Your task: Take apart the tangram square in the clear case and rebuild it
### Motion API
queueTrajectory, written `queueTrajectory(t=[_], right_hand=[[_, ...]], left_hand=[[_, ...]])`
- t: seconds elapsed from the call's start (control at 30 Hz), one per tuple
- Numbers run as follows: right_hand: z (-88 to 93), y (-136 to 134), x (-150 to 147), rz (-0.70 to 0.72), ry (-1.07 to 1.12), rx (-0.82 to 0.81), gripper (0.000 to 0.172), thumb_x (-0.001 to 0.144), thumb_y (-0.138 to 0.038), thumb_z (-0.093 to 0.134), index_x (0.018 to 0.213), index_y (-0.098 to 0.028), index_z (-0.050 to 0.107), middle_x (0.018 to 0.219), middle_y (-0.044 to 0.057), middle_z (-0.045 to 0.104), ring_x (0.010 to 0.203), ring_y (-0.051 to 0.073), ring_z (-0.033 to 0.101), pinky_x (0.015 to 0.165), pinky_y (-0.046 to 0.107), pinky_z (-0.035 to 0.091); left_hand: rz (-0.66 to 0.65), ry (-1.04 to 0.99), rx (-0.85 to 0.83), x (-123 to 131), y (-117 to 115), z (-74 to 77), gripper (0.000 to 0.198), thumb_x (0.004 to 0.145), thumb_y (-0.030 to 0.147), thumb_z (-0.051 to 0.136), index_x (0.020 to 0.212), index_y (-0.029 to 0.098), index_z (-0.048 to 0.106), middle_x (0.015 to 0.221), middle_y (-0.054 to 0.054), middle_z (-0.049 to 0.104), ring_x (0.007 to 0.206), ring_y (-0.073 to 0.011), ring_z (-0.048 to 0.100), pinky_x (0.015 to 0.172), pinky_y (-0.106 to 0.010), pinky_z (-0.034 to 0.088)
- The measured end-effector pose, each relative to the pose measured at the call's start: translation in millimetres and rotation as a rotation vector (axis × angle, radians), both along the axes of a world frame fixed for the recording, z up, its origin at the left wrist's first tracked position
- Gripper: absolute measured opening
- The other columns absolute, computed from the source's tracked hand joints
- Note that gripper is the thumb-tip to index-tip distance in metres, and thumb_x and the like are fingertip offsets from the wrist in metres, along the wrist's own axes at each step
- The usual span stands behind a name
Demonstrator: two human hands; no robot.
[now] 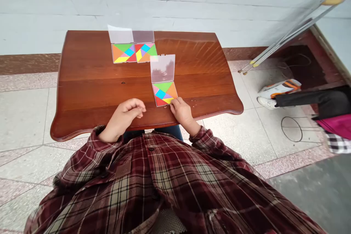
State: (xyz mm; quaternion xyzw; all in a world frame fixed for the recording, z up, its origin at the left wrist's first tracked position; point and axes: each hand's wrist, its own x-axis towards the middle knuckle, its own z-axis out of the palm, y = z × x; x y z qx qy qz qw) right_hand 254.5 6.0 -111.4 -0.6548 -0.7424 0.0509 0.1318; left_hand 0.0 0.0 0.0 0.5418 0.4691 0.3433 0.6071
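Observation:
A tangram set in a flat case [164, 94] lies near the front edge of the wooden table, its clear lid [162, 68] folded back. Its coloured pieces fill the square tray. My right hand [181, 111] has its fingers bent at the tray's lower right corner, gripping the edge there; the fingertips are partly hidden. Left of the case, apart from it, my left hand [124, 116] hovers over the table edge with curled fingers and the thumb against them, nothing showing between. Farther back, two more tangram sets, one left [124, 53] and one right [145, 52], lie side by side with lids raised.
The brown table [90, 84] stands against a white block wall [178, 3]. Crutches [285, 33] lean at the right. Beyond the table, a person's leg [298, 99] and white shoe [266, 102] show near a bag [282, 87] on the tiled floor.

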Motion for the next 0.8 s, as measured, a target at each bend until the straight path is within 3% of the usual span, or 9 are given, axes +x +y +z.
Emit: queueTrajectory(t=[0.13, 0.23, 0.43, 0.6, 0.8], right_hand=[[5.8, 32, 23, -0.038, -0.042, -0.046, 0.022, 0.094, -0.021, 0.042, 0.093, -0.016, 0.064, 0.095, 0.011, 0.060, 0.080, 0.021, 0.054, 0.070, 0.029, 0.039], [12.3, 59, 38, -0.048, -0.094, -0.082, 0.022, 0.094, -0.020, 0.042, 0.096, -0.014, 0.064, 0.100, 0.013, 0.060, 0.082, 0.021, 0.054, 0.071, 0.030, 0.039], [19.6, 110, 53, -0.076, -0.149, -0.130, 0.024, 0.094, -0.019, 0.041, 0.100, -0.012, 0.064, 0.105, 0.015, 0.060, 0.085, 0.022, 0.054, 0.070, 0.030, 0.038], [17.9, 155, 59, -0.106, -0.115, -0.122, 0.022, 0.093, -0.016, 0.042, 0.099, -0.012, 0.064, 0.104, 0.013, 0.060, 0.082, 0.020, 0.052, 0.068, 0.029, 0.038], [14.9, 201, 57, -0.097, -0.089, -0.070, 0.024, 0.092, -0.012, 0.041, 0.099, -0.012, 0.064, 0.104, 0.012, 0.060, 0.079, 0.018, 0.049, 0.069, 0.029, 0.039]], left_hand=[[0.076, 0.265, 0.111, -5, 13, -43.7, 0.012, 0.076, 0.027, 0.052, 0.077, 0.017, 0.058, 0.073, 0.001, 0.059, 0.066, -0.0103, 0.053, 0.067, -0.024, 0.044], [0.028, 0.427, 0.244, -2, 19, -61.6, 0.014, 0.078, 0.028, 0.048, 0.078, 0.018, 0.058, 0.074, 0.000, 0.060, 0.071, -0.0130, 0.055, 0.074, -0.027, 0.045], [-0.120, 0.661, 0.520, 10, 28, -78.5, 0.019, 0.086, 0.024, 0.039, 0.081, 0.019, 0.057, 0.084, -0.004, 0.061, 0.080, -0.0163, 0.056, 0.079, -0.029, 0.045], [-0.214, 0.785, 0.613, 17, 45, -85.3, 0.023, 0.089, 0.023, 0.037, 0.087, 0.018, 0.059, 0.088, -0.006, 0.062, 0.083, -0.0182, 0.058, 0.079, -0.030, 0.047], [-0.225, 0.917, 0.679, 22, 56, -95.9, 0.027, 0.092, 0.022, 0.035, 0.095, 0.017, 0.062, 0.088, -0.008, 0.061, 0.080, -0.0184, 0.057, 0.075, -0.030, 0.047]])
